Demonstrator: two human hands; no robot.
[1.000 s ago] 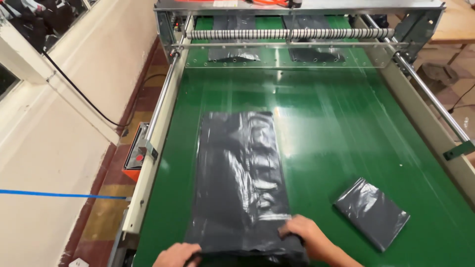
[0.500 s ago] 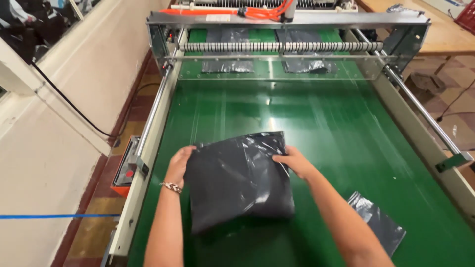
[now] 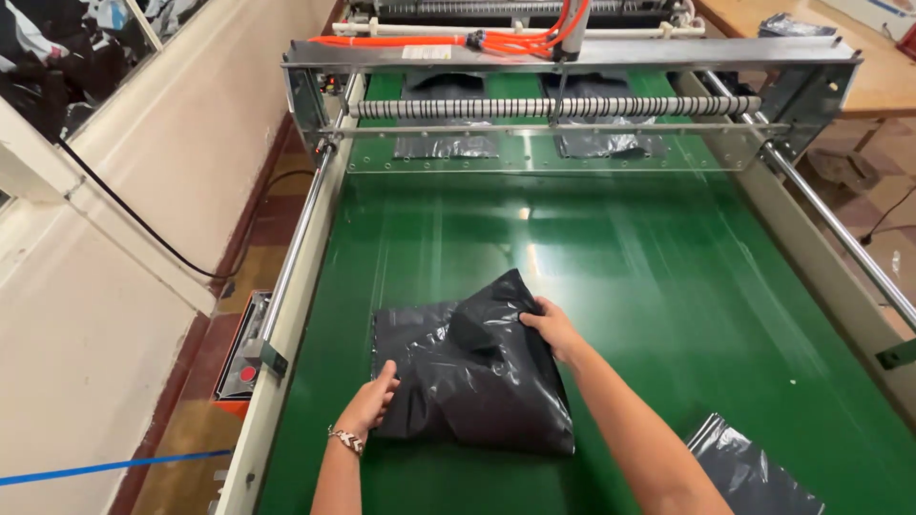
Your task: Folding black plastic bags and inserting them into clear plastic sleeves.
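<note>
Folding the black plastic bag [image 3: 472, 381] on the green belt [image 3: 649, 277], our right hand [image 3: 551, 327] pinches its upper edge, left hand [image 3: 370, 405] flat, fingers together; it seems light, soft, slippery.

Only 1 view: head-worn camera, above the near end of the green conveyor belt [image 3: 620, 277], angled steeply down and forward along its length. Close range over the near belt; roller bar [image 3: 553, 107] at the belt's far end, near the top edge. Wall left of the belt, floor right.
</note>
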